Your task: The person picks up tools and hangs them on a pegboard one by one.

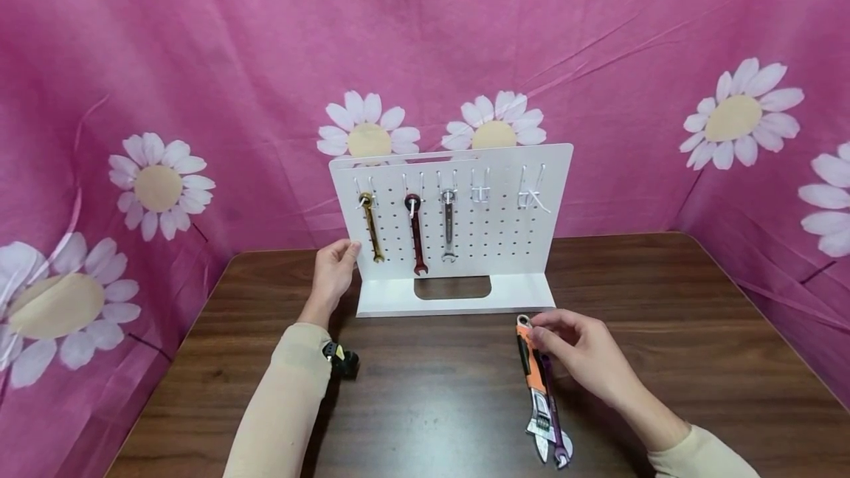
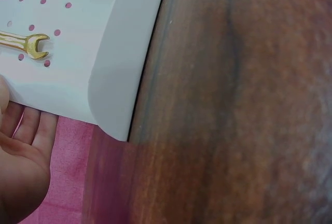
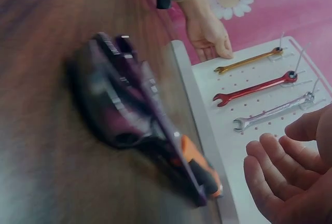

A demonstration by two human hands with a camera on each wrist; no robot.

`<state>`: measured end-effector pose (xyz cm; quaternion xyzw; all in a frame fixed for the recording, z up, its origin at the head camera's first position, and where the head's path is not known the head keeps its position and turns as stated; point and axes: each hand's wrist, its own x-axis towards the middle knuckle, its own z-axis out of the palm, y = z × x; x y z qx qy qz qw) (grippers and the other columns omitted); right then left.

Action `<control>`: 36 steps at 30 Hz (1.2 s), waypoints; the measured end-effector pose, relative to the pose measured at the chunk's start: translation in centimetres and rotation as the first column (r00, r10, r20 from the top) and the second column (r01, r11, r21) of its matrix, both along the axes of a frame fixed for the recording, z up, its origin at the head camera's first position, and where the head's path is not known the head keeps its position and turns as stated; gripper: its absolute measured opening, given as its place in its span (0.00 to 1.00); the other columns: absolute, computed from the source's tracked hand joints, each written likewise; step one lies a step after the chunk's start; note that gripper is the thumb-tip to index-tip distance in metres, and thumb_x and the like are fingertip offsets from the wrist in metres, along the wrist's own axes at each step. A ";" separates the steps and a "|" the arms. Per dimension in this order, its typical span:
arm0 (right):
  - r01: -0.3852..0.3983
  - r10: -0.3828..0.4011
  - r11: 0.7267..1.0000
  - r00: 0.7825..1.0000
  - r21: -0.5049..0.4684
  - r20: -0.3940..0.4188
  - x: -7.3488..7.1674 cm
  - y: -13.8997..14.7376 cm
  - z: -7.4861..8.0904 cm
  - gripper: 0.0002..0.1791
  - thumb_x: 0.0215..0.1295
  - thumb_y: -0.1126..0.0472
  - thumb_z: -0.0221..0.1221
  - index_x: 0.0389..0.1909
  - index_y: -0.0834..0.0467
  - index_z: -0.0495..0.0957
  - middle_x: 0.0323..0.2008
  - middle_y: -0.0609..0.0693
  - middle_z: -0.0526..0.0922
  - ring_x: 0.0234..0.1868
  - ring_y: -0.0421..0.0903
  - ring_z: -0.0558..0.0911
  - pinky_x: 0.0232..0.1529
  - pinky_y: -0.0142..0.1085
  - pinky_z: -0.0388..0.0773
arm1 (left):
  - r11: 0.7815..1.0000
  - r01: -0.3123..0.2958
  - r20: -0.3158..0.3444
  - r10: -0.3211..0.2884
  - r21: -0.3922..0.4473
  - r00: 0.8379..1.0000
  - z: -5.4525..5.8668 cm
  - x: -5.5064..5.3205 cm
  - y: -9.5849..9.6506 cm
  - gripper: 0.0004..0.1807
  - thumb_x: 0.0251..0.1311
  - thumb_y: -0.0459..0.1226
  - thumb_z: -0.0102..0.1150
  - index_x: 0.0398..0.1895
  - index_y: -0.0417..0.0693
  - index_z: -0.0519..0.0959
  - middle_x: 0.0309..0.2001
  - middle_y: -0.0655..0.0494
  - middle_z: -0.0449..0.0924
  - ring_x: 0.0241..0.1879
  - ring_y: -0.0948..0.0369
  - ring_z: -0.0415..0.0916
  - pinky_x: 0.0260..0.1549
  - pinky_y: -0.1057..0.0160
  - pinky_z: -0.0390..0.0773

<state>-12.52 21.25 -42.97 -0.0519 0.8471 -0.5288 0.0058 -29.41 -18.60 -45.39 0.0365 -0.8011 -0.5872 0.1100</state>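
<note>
My left hand (image 1: pixel 333 271) grips the left edge of a white pegboard stand (image 1: pixel 506 265), thumb on the front face and fingers behind. On the board's hooks hang a gold wrench (image 1: pixel 373 231), a red wrench (image 1: pixel 417 234) and a silver wrench (image 1: pixel 448 223). My right hand (image 1: pixel 591 352) hovers near the board's front right corner, fingers loosely bent. Beside its fingertips is an adjustable wrench (image 1: pixel 531 364) with an orange and black handle, overlapping a purple wrench (image 1: pixel 558 423). In the right wrist view these two look blurred, and a gap separates them from the hand.
Two white hooks, one in the middle right (image 1: pixel 481 194) and one farther right (image 1: pixel 531 198), carry no wrench. The stand's base (image 1: pixel 385 299) rests on a dark wooden table (image 1: pixel 412 397). A pink curtain (image 1: pixel 425 35) with white flowers encloses the back and sides.
</note>
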 end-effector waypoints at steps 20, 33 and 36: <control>-0.089 0.082 0.996 0.976 0.023 0.201 2.1 1.8 -2.3 0.08 0.75 0.68 0.63 0.47 0.71 0.84 0.29 0.53 0.87 0.24 0.40 0.84 0.23 0.39 0.85 | 1.000 0.006 -0.018 -0.006 0.014 1.000 -0.3 -0.1 -0.1 0.15 0.81 0.38 0.58 0.49 0.32 0.87 0.43 0.43 0.90 0.41 0.68 0.80 0.57 0.50 0.87; -0.089 0.106 0.994 0.940 -0.065 0.325 2.4 2.3 -3.2 0.09 0.74 0.68 0.63 0.45 0.73 0.81 0.25 0.52 0.81 0.20 0.44 0.83 0.20 0.46 0.86 | 1.000 0.002 -0.016 -0.002 0.003 1.000 -0.2 0.0 -0.1 0.15 0.81 0.38 0.58 0.49 0.32 0.87 0.47 0.39 0.90 0.41 0.69 0.80 0.50 0.64 0.85; -0.094 0.093 0.995 0.943 -0.013 0.321 2.5 2.3 -3.3 0.08 0.73 0.67 0.64 0.41 0.70 0.81 0.22 0.52 0.80 0.16 0.44 0.82 0.17 0.47 0.84 | 1.000 0.001 -0.024 -0.001 0.000 1.000 -0.1 0.0 -0.1 0.15 0.81 0.38 0.59 0.49 0.32 0.87 0.46 0.40 0.90 0.40 0.70 0.80 0.48 0.66 0.84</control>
